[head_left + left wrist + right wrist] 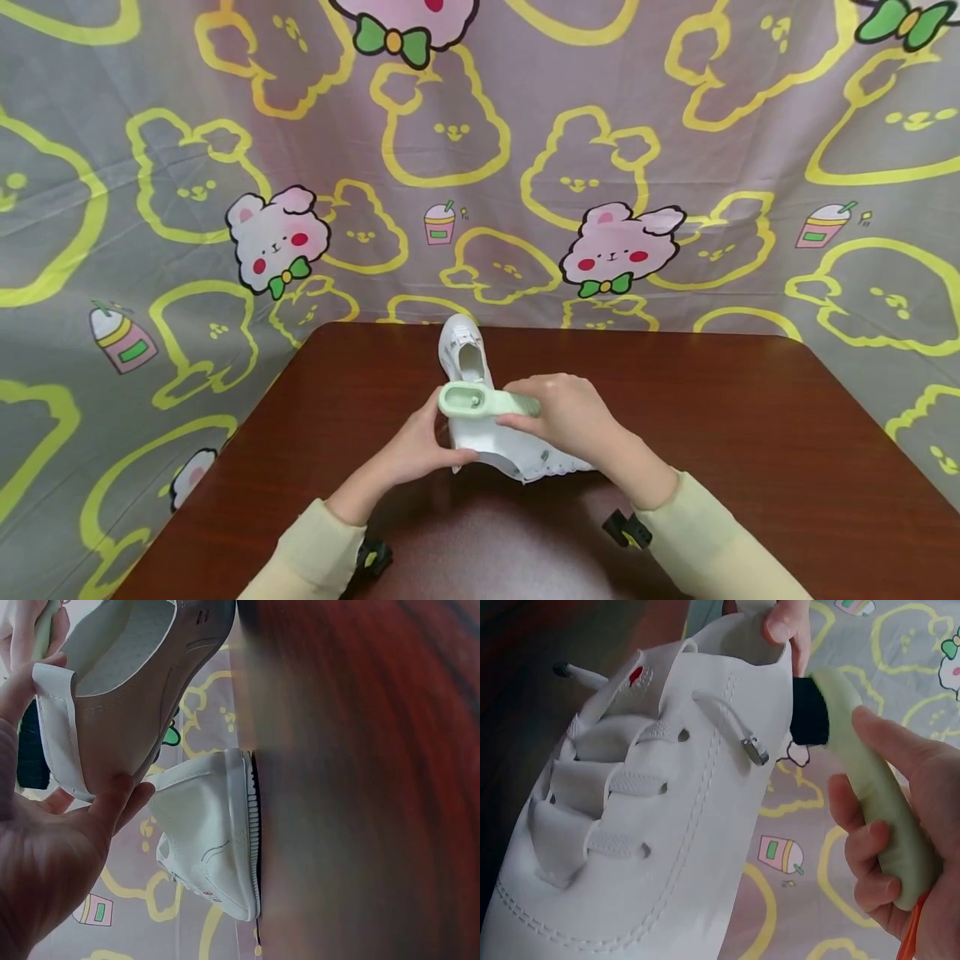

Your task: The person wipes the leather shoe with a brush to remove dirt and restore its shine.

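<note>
My left hand (416, 446) holds a white sneaker (480, 440) at its heel, thumb on one side of the heel and fingers on the other. The shoe is turned on its side with its opening toward me. My right hand (573, 412) grips a light green brush (461, 402) by its handle (896, 859). In the right wrist view the brush's dark bristles (810, 711) meet the shoe's side near the ankle opening. Grey-white laces (637, 782) with a metal lace end (754, 750) show on that shoe.
Behind the held shoe, a second white sneaker (452, 337) stands on the brown wooden table (675, 392), near its far edge. A patterned curtain (510, 150) hangs around the table. An orange strip (911, 934) shows by the right palm. Black devices (628, 529) sit at both wrists.
</note>
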The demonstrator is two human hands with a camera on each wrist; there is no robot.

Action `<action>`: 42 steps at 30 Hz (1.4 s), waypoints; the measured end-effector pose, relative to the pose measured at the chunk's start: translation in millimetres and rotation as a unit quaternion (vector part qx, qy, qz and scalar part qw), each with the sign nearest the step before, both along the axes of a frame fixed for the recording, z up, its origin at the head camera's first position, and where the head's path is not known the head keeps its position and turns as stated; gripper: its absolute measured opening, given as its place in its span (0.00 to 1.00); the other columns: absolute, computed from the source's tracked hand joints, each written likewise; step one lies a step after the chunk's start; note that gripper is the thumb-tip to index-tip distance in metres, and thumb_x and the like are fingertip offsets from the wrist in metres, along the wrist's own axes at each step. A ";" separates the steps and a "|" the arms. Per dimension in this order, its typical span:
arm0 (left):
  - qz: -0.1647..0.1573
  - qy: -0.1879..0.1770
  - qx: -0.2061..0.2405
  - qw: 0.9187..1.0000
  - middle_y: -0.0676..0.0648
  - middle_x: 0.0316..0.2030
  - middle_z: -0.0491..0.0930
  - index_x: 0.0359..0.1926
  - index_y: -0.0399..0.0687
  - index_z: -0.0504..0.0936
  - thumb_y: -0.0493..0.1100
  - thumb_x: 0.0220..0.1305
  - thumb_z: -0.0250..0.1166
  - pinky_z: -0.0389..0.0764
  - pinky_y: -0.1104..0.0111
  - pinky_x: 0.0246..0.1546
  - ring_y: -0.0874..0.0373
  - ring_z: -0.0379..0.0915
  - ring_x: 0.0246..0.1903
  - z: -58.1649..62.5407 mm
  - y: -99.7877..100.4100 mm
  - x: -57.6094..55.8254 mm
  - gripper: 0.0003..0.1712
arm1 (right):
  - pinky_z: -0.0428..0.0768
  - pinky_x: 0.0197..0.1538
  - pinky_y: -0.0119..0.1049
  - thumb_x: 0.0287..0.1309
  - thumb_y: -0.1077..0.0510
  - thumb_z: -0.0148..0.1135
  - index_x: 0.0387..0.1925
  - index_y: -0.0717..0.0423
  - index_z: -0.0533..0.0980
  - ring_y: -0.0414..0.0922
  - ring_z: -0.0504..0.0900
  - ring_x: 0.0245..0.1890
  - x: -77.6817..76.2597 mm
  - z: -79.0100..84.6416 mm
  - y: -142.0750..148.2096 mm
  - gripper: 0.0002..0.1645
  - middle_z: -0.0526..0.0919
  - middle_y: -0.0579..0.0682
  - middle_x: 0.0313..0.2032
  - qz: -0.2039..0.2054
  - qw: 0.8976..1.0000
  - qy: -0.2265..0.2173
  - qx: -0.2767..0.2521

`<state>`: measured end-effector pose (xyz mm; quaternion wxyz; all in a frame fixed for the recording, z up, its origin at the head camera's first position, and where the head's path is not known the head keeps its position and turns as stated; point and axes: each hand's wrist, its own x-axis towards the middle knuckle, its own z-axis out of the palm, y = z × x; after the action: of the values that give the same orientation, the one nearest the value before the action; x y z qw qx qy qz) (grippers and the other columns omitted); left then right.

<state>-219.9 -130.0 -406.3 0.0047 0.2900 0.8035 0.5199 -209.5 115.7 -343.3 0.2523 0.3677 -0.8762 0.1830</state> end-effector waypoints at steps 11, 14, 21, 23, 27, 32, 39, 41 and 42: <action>-0.010 -0.010 0.015 1.000 0.40 0.58 0.70 0.65 0.39 0.59 0.33 0.45 0.78 0.72 0.61 0.56 0.47 0.71 0.57 0.7 -0.6 0.8 0.49 | 0.72 0.26 0.30 0.47 0.45 0.76 0.39 0.50 0.85 0.35 0.77 0.25 4.6 -0.8 2.9 0.20 0.86 0.42 0.34 -0.005 0.997 -0.034 -0.063; -0.008 0.023 0.009 1.000 0.43 0.55 0.73 0.65 0.40 0.61 0.35 0.44 0.79 0.72 0.63 0.55 0.51 0.72 0.54 -0.3 -1.9 -0.2 0.49 | 0.76 0.28 0.31 0.47 0.46 0.76 0.39 0.51 0.85 0.35 0.79 0.27 11.9 -4.2 -0.7 0.19 0.86 0.41 0.34 0.039 0.998 -0.022 -0.051; -0.005 0.063 -0.018 0.998 0.46 0.51 0.76 0.64 0.41 0.64 0.38 0.43 0.81 0.72 0.65 0.51 0.55 0.73 0.48 -0.6 -3.9 -1.5 0.48 | 0.76 0.27 0.34 0.47 0.42 0.75 0.38 0.50 0.85 0.38 0.82 0.28 19.8 -11.2 -6.5 0.21 0.86 0.42 0.33 0.032 0.999 0.008 0.009; -0.006 0.045 -0.017 0.999 0.46 0.52 0.75 0.64 0.41 0.64 0.38 0.43 0.80 0.73 0.65 0.51 0.55 0.73 0.48 -0.9 -3.7 -1.4 0.48 | 0.75 0.25 0.33 0.45 0.42 0.76 0.38 0.50 0.85 0.38 0.81 0.27 18.7 -11.5 -5.6 0.21 0.86 0.43 0.32 0.015 1.000 0.016 0.003; -0.008 0.006 -0.003 1.000 0.42 0.55 0.73 0.64 0.40 0.62 0.35 0.45 0.79 0.73 0.63 0.54 0.51 0.73 0.53 -2.8 -4.3 -0.2 0.47 | 0.74 0.22 0.33 0.44 0.43 0.76 0.38 0.50 0.85 0.39 0.81 0.26 13.3 -11.6 -1.2 0.21 0.86 0.43 0.32 -0.020 0.999 0.032 -0.022; -0.010 -0.013 -0.006 1.000 0.38 0.57 0.70 0.63 0.38 0.61 0.34 0.47 0.78 0.72 0.62 0.56 0.46 0.71 0.56 -4.0 -4.9 1.4 0.46 | 0.70 0.22 0.33 0.43 0.43 0.77 0.39 0.51 0.85 0.41 0.80 0.25 4.6 -10.0 12.3 0.22 0.86 0.45 0.33 -0.091 0.995 0.011 -0.044; -0.011 -0.007 -0.023 1.000 0.40 0.57 0.69 0.64 0.38 0.61 0.36 0.47 0.78 0.71 0.62 0.56 0.48 0.70 0.55 -3.5 -5.7 0.7 0.46 | 0.74 0.27 0.39 0.44 0.46 0.77 0.43 0.54 0.85 0.44 0.80 0.29 0.9 -10.1 44.0 0.24 0.86 0.49 0.36 -0.121 0.986 -0.042 -0.104; -0.010 0.004 -0.035 0.999 0.41 0.57 0.70 0.64 0.39 0.61 0.38 0.47 0.78 0.72 0.62 0.55 0.49 0.71 0.55 -3.0 -6.0 0.0 0.47 | 0.75 0.28 0.40 0.45 0.48 0.78 0.43 0.53 0.85 0.43 0.80 0.29 1.4 -10.0 54.1 0.23 0.86 0.49 0.36 -0.119 0.984 -0.045 -0.121; -0.008 0.011 -0.043 0.999 0.42 0.57 0.70 0.65 0.39 0.61 0.39 0.47 0.78 0.72 0.63 0.55 0.50 0.71 0.54 -2.6 -6.3 -0.4 0.47 | 0.75 0.29 0.40 0.45 0.49 0.78 0.43 0.53 0.85 0.43 0.79 0.29 2.2 -9.6 58.8 0.23 0.86 0.49 0.36 -0.117 0.984 -0.046 -0.128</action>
<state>-220.3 -136.2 -408.9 0.0125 0.3021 0.8226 0.4815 -207.4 174.6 -352.9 0.2761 0.2186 -0.8933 0.2794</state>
